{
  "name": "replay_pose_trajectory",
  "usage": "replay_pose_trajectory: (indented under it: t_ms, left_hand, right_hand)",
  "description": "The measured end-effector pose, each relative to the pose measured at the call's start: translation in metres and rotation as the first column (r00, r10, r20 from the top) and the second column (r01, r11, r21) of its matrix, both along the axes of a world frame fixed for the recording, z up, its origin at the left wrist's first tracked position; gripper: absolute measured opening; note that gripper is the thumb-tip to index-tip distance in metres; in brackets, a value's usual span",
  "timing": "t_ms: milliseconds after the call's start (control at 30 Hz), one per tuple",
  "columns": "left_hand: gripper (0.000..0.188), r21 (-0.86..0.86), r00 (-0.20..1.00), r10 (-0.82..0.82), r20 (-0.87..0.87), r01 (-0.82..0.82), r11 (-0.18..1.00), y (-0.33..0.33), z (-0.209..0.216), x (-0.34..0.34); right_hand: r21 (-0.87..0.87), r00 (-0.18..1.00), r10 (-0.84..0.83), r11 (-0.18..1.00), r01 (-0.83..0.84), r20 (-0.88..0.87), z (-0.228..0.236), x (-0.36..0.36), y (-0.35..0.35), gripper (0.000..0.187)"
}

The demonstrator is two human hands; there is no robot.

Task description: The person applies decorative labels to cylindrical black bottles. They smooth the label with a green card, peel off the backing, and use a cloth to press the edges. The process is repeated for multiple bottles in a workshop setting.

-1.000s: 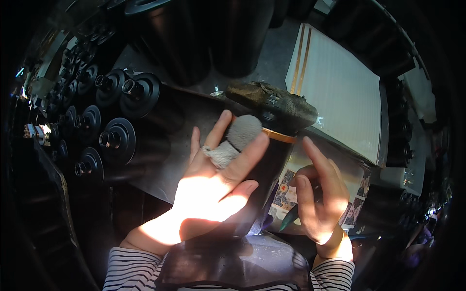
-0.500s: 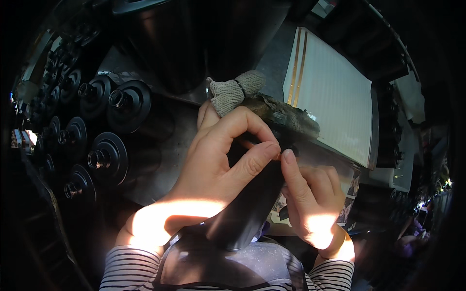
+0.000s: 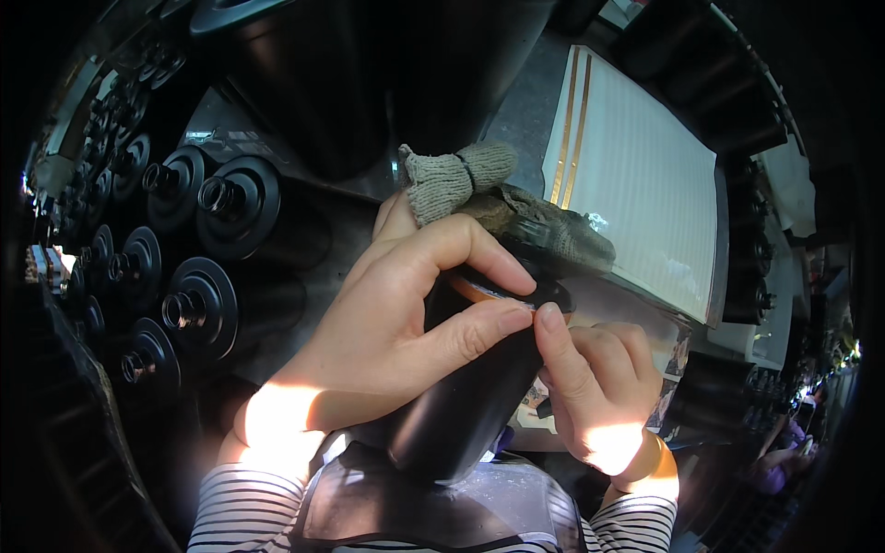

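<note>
A black cylinder (image 3: pixel 452 419) leans against my apron, its rimmed end tilted away from me. Along that rim runs a thin copper-coloured strip (image 3: pixel 477 291). My left hand (image 3: pixel 387 309) is curled round this end, thumb on the strip and index finger by the rim. Grey knitted finger covers (image 3: pixel 442 184) show beyond its knuckles; what those far fingers grip is hidden. From the right, my right hand (image 3: pixel 595 378) presses a thumb at the strip beside my left thumb, its other fingers bent. Whether the strip's end lies under that thumb cannot be seen.
Several black cylinders with coiled springs on their ends (image 3: pixel 230 205) stack up at left. A white sheet (image 3: pixel 636 184) with two copper-coloured strips (image 3: pixel 570 129) lies at far right. Large dark containers (image 3: pixel 323 74) stand ahead. Another person's arm shows at the right edge.
The cylinder's end has turned, so more of the copper-coloured strip and rim shows. My left index finger and thumb have parted slightly; both hands have dipped a little toward me.
</note>
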State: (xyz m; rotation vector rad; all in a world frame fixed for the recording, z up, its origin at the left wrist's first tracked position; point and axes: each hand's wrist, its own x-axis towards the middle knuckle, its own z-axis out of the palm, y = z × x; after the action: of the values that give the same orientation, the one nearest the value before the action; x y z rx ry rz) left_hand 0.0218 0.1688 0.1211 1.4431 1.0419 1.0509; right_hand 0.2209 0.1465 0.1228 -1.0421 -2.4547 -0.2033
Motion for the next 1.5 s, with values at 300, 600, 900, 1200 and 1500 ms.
replay_pose_trajectory:
  t_ms: [300, 600, 900, 1200, 1500]
  left_hand:
    - [0.020, -0.008, 0.998, 0.020, -0.063, -0.021, 1.000, 0.002, 0.000, 0.005]
    - [0.017, 0.007, 0.996, 0.033, -0.086, -0.033, 0.999, 0.000, 0.008, 0.010]
    - [0.018, 0.097, 0.984, 0.024, -0.176, -0.007, 0.995, 0.001, 0.001, 0.006]
    - [0.047, 0.114, 0.976, 0.032, -0.216, -0.008, 0.993, -0.002, -0.005, 0.006]
    - [0.097, -0.137, 0.974, 0.192, 0.123, -0.175, 0.975, -0.066, -0.040, -0.005]
  right_hand:
    - [-0.022, 1.000, 0.011, 1.000, -0.010, 0.022, 0.007, 0.007, 0.004, 0.056]
    - [0.054, 1.000, 0.025, 0.998, -0.025, 0.003, 0.005, 0.008, 0.004, 0.049]
    - [0.067, 0.998, 0.054, 0.996, -0.055, 0.018, 0.004, 0.013, 0.004, 0.047]
    - [-0.224, 0.990, 0.124, 0.965, -0.137, -0.073, 0.023, 0.014, 0.006, 0.047]
    - [-0.398, 0.896, 0.050, 0.884, -0.245, -0.441, 0.084, 0.001, 0.086, 0.039]
